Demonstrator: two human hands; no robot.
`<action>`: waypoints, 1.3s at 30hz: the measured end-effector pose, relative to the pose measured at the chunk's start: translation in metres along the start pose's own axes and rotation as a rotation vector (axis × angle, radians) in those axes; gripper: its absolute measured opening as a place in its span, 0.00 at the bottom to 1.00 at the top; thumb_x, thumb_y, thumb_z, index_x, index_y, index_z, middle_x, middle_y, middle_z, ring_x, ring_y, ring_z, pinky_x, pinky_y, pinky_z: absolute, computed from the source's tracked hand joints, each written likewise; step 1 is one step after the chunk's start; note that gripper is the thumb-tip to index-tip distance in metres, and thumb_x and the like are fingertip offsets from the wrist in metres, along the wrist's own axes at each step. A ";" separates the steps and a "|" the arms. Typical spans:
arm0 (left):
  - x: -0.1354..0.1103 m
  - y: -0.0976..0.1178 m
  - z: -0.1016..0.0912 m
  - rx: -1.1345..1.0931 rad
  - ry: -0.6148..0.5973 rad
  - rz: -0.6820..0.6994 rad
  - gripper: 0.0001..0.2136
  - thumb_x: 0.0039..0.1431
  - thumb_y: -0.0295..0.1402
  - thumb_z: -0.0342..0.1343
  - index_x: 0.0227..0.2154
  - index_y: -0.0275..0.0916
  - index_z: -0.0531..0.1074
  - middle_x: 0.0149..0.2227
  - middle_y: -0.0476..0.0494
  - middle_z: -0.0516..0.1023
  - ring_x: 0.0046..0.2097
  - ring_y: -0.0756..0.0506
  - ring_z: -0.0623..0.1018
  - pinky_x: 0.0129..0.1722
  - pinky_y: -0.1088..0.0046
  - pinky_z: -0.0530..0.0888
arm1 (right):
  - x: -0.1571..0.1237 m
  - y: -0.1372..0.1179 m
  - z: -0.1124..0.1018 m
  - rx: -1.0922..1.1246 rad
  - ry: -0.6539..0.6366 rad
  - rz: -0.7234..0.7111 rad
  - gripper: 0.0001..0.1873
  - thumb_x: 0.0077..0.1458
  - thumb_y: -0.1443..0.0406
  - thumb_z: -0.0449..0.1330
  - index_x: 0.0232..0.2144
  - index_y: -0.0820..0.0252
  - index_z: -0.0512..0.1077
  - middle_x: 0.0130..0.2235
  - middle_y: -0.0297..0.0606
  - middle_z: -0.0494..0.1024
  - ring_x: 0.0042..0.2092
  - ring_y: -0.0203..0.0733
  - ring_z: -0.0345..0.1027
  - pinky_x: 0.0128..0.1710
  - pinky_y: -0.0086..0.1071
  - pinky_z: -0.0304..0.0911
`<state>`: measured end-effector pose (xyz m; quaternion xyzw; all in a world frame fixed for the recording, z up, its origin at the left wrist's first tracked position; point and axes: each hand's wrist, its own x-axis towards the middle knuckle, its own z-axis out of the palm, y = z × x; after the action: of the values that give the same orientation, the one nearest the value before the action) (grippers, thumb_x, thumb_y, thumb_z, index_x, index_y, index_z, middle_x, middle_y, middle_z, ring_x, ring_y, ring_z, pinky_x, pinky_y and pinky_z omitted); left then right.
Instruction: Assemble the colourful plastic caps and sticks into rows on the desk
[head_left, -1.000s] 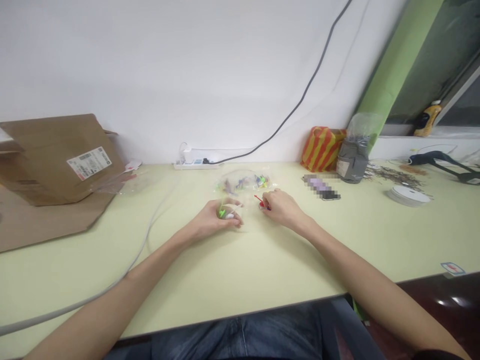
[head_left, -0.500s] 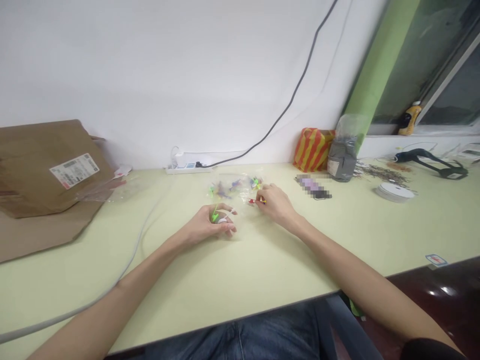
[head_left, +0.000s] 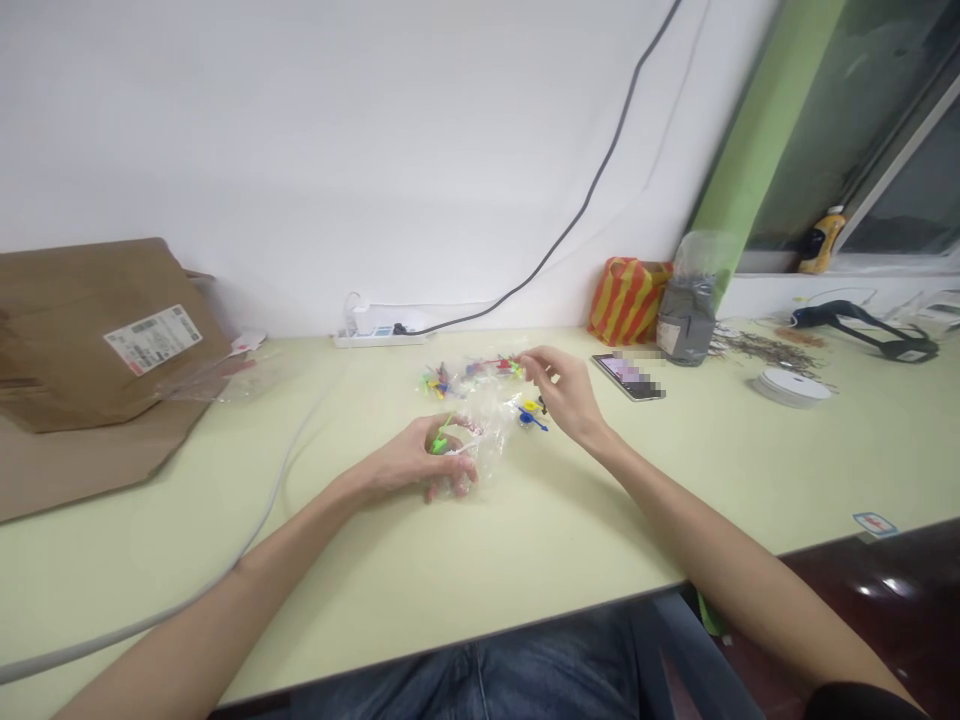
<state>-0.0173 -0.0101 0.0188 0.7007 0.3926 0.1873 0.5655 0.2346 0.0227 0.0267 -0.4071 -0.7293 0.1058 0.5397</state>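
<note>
Right hand (head_left: 568, 392), fingers now open and empty, lifts off a clear plastic bag (head_left: 491, 445); left hand (head_left: 405, 465) curls its fingers around a green piece (head_left: 441, 443).

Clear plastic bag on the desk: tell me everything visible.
The clear plastic bag is thin, crinkled and see-through, lying slack on the pale green desk. Small green, red, yellow and blue plastic pieces sit in or against it. Its near end bunches at the left hand; the right hand is close beside it.

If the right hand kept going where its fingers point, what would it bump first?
The right hand would likely meet the clear plastic bag first, near the red piece, though depth is hard to judge from this view.
</note>
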 end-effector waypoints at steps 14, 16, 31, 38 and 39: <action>0.000 0.001 -0.002 0.046 0.033 0.016 0.28 0.51 0.45 0.66 0.53 0.40 0.68 0.35 0.43 0.82 0.36 0.43 0.81 0.29 0.73 0.73 | 0.002 -0.004 0.001 0.366 0.138 0.144 0.20 0.63 0.47 0.54 0.32 0.57 0.69 0.31 0.37 0.75 0.32 0.39 0.70 0.32 0.32 0.64; 0.000 0.002 -0.001 0.040 0.017 0.013 0.28 0.51 0.45 0.66 0.52 0.40 0.68 0.40 0.40 0.82 0.39 0.42 0.82 0.30 0.73 0.73 | 0.001 -0.007 0.003 0.397 0.120 0.137 0.19 0.62 0.48 0.56 0.33 0.57 0.70 0.32 0.37 0.76 0.32 0.39 0.71 0.32 0.32 0.64; -0.003 0.006 0.003 0.088 -0.037 0.105 0.22 0.50 0.40 0.67 0.47 0.38 0.72 0.39 0.41 0.80 0.41 0.42 0.79 0.41 0.66 0.73 | -0.005 -0.023 0.003 0.348 -0.465 0.032 0.09 0.54 0.59 0.67 0.31 0.60 0.79 0.34 0.37 0.82 0.38 0.40 0.74 0.41 0.33 0.66; -0.002 0.000 -0.001 0.202 0.009 0.066 0.23 0.48 0.42 0.69 0.46 0.38 0.73 0.34 0.47 0.76 0.37 0.45 0.76 0.37 0.69 0.71 | -0.009 -0.025 0.003 0.425 -0.723 -0.016 0.14 0.61 0.56 0.61 0.37 0.59 0.81 0.41 0.40 0.82 0.43 0.42 0.74 0.46 0.36 0.66; -0.002 0.000 -0.001 0.209 0.025 0.069 0.23 0.48 0.43 0.69 0.44 0.38 0.74 0.34 0.47 0.76 0.37 0.45 0.76 0.36 0.70 0.71 | -0.009 -0.025 0.004 0.409 -0.696 -0.036 0.13 0.61 0.56 0.62 0.37 0.58 0.81 0.42 0.40 0.81 0.44 0.43 0.74 0.47 0.36 0.66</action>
<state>-0.0194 -0.0109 0.0193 0.7667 0.3927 0.1735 0.4774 0.2202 0.0011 0.0332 -0.2186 -0.8393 0.3707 0.3322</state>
